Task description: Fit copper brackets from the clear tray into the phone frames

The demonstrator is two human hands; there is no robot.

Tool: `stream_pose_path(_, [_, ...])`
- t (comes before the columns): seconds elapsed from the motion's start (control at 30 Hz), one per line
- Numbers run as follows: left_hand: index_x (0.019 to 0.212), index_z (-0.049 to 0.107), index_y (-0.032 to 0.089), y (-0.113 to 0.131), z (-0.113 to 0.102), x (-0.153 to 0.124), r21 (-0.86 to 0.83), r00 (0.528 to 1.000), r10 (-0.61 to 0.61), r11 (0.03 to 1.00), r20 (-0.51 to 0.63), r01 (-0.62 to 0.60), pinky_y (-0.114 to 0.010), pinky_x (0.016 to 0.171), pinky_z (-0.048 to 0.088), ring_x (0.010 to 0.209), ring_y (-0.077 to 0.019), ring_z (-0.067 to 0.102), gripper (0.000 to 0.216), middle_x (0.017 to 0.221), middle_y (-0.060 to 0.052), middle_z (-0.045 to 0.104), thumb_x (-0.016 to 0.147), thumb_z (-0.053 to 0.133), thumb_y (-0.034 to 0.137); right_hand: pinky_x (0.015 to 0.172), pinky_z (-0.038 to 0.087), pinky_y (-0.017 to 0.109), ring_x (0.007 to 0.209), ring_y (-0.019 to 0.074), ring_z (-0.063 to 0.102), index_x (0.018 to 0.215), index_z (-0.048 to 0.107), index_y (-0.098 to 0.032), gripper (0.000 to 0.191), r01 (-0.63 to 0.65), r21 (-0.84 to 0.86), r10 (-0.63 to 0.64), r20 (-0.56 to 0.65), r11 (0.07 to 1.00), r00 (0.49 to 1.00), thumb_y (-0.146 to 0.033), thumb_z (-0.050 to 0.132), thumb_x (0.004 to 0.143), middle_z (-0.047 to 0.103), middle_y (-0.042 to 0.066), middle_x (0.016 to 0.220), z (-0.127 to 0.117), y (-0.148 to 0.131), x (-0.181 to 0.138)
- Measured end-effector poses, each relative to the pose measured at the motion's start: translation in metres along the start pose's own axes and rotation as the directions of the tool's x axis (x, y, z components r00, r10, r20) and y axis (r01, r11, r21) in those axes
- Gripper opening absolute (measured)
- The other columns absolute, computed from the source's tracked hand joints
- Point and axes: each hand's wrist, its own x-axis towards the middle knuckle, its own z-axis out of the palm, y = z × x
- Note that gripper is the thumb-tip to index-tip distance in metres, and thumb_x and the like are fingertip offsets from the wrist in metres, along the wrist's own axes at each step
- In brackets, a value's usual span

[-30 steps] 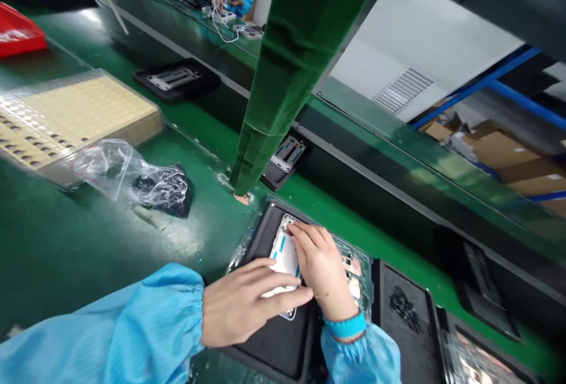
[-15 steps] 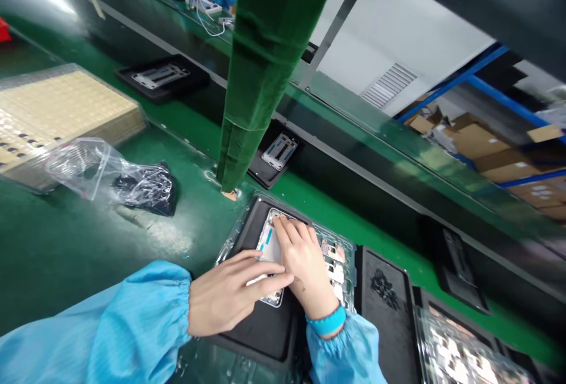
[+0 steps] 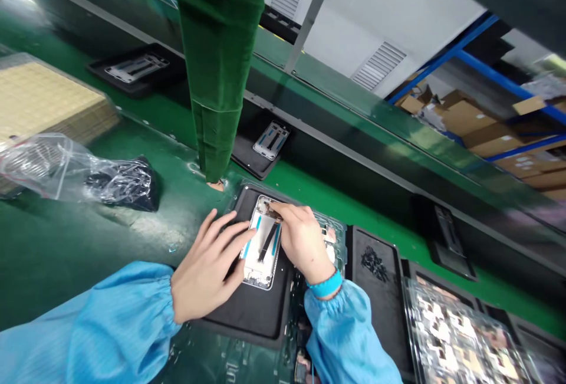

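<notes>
A silvery phone mid-frame [image 3: 256, 275] with blue strips and a black flex cable [image 3: 267, 243] lies on a black tray [image 3: 247, 316]. My left hand [image 3: 207, 275] rests along the frame's left edge, fingers spread, gripping nothing. At the frame's upper right end is my right hand [image 3: 305, 242], its fingers bent together with the tips down on the small parts there. Whatever those fingers hold, if anything, is hidden. A clear plastic tray [image 3: 340, 236] with small metal and copper-coloured parts sits just right of the right hand.
Another black tray [image 3: 384, 301] carries a heap of small black pieces [image 3: 374, 263]. Further right stands a clear tray of shiny parts [image 3: 460, 337]. A bag of black pieces [image 3: 124, 183] lies left. Behind, a green-wrapped post [image 3: 219, 77] rises before a line with phone frames on trays [image 3: 252, 151].
My left hand has drawn back leftward and spread its fingers, uncovering more of the phone mid-frame and its black cable. My right hand stays at the upper end. The view has shifted slightly.
</notes>
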Motion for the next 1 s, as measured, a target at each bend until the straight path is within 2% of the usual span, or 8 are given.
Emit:
stream_pose_path(0.1, [0.145,0.049,0.018,-0.001,0.001,-0.001,0.037,0.997,-0.071,0.997,0.006,0.071,-0.065,0.124,0.025,0.145,-0.0343,0.035,0.052,0.148,-0.010,0.054,0.094,0.054,0.021,0.096,0.049,0.041,0.111,0.0255,0.065,0.129,0.066,-0.016,0.051,-0.016,0.071,0.018,-0.019,0.997,1.000,0.003,0.037,0.092,0.072,0.010,0.124,-0.002,0.001,-0.001])
stream_pose_path(0.17, [0.146,0.049,0.017,-0.002,0.003,-0.002,0.037,0.997,-0.081,0.996,0.010,0.080,-0.064,0.123,0.028,0.145,-0.0345,0.035,0.052,0.148,-0.010,0.054,0.094,0.054,0.022,0.099,0.050,0.043,0.113,0.0269,0.062,0.129,0.067,-0.016,0.051,0.001,0.046,0.000,-0.025,0.999,1.000,0.002,0.037,0.092,0.071,0.010,0.124,-0.001,-0.001,-0.001])
stream_pose_path(0.37, [0.144,0.051,0.017,-0.003,0.007,-0.002,0.012,0.994,-0.108,0.994,0.031,0.107,-0.060,0.119,0.037,0.145,-0.0348,0.034,0.049,0.150,-0.011,0.051,0.095,0.052,0.022,0.100,0.048,0.051,0.123,0.0331,0.049,0.139,0.061,-0.017,0.052,0.046,-0.239,-0.049,-0.007,0.970,0.999,0.001,0.041,0.095,0.062,0.016,0.133,0.010,-0.011,0.000])
stream_pose_path(0.5, [0.145,0.051,0.016,-0.003,0.008,-0.003,0.004,0.992,-0.121,0.993,0.041,0.121,-0.060,0.118,0.039,0.145,-0.0356,0.034,0.050,0.150,-0.012,0.050,0.095,0.053,0.022,0.099,0.047,0.054,0.124,0.0362,0.043,0.143,0.057,-0.015,0.051,0.054,-0.315,-0.048,0.029,0.948,0.998,-0.002,0.043,0.096,0.058,0.017,0.139,0.014,-0.015,-0.001])
stream_pose_path(0.67, [0.144,0.052,0.015,-0.002,0.008,-0.004,-0.006,0.990,-0.133,0.991,0.046,0.134,-0.059,0.119,0.039,0.145,-0.0362,0.034,0.049,0.150,-0.012,0.051,0.095,0.053,0.021,0.100,0.043,0.055,0.123,0.0370,0.044,0.146,0.053,-0.014,0.053,0.097,-0.334,-0.069,0.097,0.938,0.993,-0.003,0.043,0.096,0.061,0.014,0.140,0.014,-0.022,0.000])
stream_pose_path(1.0, [0.144,0.053,0.014,-0.003,0.008,-0.004,0.000,0.992,-0.121,0.993,0.043,0.121,-0.059,0.117,0.040,0.145,-0.0364,0.033,0.049,0.150,-0.013,0.050,0.095,0.053,0.020,0.096,0.047,0.053,0.112,0.0352,0.052,0.147,0.049,-0.005,0.053,0.079,-0.427,-0.024,0.133,0.901,0.991,-0.003,0.041,0.095,0.060,0.019,0.141,0.018,-0.033,0.000])
